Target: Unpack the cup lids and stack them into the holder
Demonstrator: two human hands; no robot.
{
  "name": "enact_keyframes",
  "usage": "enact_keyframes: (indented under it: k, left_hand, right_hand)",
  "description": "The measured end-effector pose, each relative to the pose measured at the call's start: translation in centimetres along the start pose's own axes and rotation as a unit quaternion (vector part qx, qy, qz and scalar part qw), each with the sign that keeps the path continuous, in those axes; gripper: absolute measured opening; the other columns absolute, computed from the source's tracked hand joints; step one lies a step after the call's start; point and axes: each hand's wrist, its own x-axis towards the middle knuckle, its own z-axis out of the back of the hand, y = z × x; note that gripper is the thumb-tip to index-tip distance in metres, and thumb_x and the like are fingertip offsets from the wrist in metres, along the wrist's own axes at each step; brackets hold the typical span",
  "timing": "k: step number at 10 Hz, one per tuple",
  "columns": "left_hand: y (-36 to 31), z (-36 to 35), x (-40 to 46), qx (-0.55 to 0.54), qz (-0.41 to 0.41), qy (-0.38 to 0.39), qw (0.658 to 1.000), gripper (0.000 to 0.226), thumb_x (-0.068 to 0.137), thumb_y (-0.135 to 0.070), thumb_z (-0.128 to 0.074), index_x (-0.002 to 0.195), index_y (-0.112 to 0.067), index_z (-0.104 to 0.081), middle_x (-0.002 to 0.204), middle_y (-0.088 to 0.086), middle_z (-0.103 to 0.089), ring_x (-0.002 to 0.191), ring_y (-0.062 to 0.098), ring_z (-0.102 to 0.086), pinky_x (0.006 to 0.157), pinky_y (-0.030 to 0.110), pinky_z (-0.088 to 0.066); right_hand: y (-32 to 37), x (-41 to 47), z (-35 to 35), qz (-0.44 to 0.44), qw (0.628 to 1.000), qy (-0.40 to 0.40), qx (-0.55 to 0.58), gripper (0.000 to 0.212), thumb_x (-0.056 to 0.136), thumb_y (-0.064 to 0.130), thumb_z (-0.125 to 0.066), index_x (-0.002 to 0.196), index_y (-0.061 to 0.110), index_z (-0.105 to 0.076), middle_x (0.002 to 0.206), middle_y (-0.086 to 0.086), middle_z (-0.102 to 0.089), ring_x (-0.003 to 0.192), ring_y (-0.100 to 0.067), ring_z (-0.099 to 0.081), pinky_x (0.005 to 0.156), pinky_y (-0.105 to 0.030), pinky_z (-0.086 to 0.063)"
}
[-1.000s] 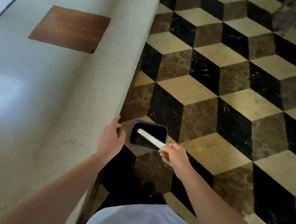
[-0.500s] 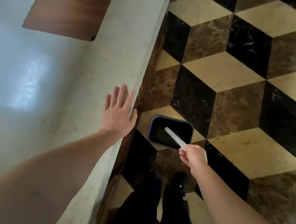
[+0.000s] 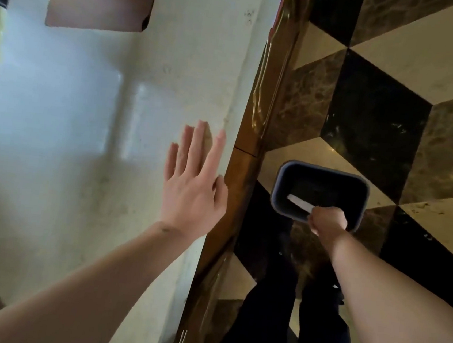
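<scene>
Left hand [image 3: 189,192]: fingers straight, flat at the table [image 3: 84,128] edge. Right hand [image 3: 326,219]: grips a white strip [image 3: 299,202] over the bin [image 3: 322,170] on the floor [image 3: 379,117].

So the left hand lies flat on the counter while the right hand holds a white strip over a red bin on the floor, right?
Not quite: the bin is dark grey, not red, as the head view shows. The rest stands: the left hand lies open on the counter, and the right hand holds the white strip over the bin on the floor.
</scene>
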Motion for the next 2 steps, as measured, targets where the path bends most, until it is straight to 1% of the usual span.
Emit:
enact_keyframes:
  k: [1, 2]
  left_hand:
    - [-0.1, 0.1, -0.3, -0.019, -0.020, -0.019, 0.999, 0.069, 0.099, -0.029, -0.038, 0.163, -0.025, -0.014, 0.171, 0.010, -0.008, 0.158, 0.032, 0.000, 0.125, 0.057, -0.012]
    - [-0.2, 0.3, -0.1, -0.018, -0.012, -0.032, 0.999, 0.069, 0.098, -0.026, -0.042, 0.162, -0.022, -0.018, 0.170, 0.013, -0.012, 0.157, 0.033, -0.003, 0.124, 0.058, -0.014]
  right_hand:
    - [0.5, 1.6, -1.1, -0.007, 0.999, 0.041, 0.000, 0.017, 0.092, 0.019, -0.061, 0.079, 0.009, -0.059, 0.084, -0.014, -0.065, 0.074, -0.030, -0.064, 0.079, -0.046, -0.061]
    - [1.0, 1.7, -2.2, -0.070, 0.990, 0.091, 0.079, 0.028, 0.089, 0.031, -0.073, 0.100, 0.006, -0.064, 0.091, -0.014, -0.068, 0.071, -0.029, -0.067, 0.065, -0.038, -0.058]
